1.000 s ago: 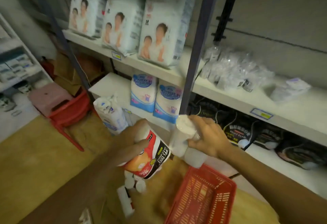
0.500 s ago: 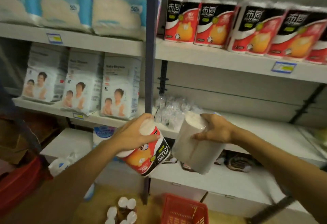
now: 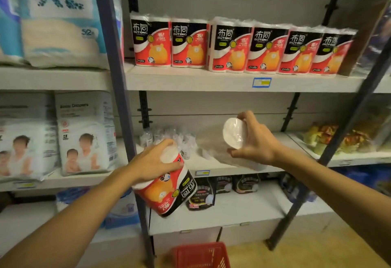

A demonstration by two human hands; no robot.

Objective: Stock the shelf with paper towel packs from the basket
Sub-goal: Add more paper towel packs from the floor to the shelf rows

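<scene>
Head view. The left hand (image 3: 155, 162) grips the top end of a red-and-black paper towel pack (image 3: 169, 189), fingers and thumb curled round its upper roll end. The pack hangs tilted, its printed face upside down, in front of the blue upright post (image 3: 118, 107) and at the level of the middle shelf's (image 3: 296, 140) front edge, touching no shelf.

The right hand (image 3: 257, 140) grips a second pack (image 3: 230, 147), which appears plain white from this side. Thumb and fingers are curled round its near roll end, which faces the camera. This pack is tilted, its far end angled down toward the front edge of the middle shelf; contact with the shelf cannot be determined because of blur.

The upper shelf (image 3: 190, 82) carries a row of stocked packs (image 3: 241, 45) of the same red-and-black design, standing upright side by side along its front edge. A blue price tag (image 3: 261, 82) is fixed to that edge below the row.

The red basket (image 3: 202, 255) sits on the floor at the bottom edge of the frame, in front of the lowest shelf. Its contents are not visible.

Left bay: a large XL pack (image 3: 57, 18) on the top level, diaper packs (image 3: 84, 132) on the level below. Small clear-wrapped items (image 3: 167, 137) stand at the back left of the middle shelf. Dark pouches (image 3: 224, 189) line the level beneath it.
</scene>
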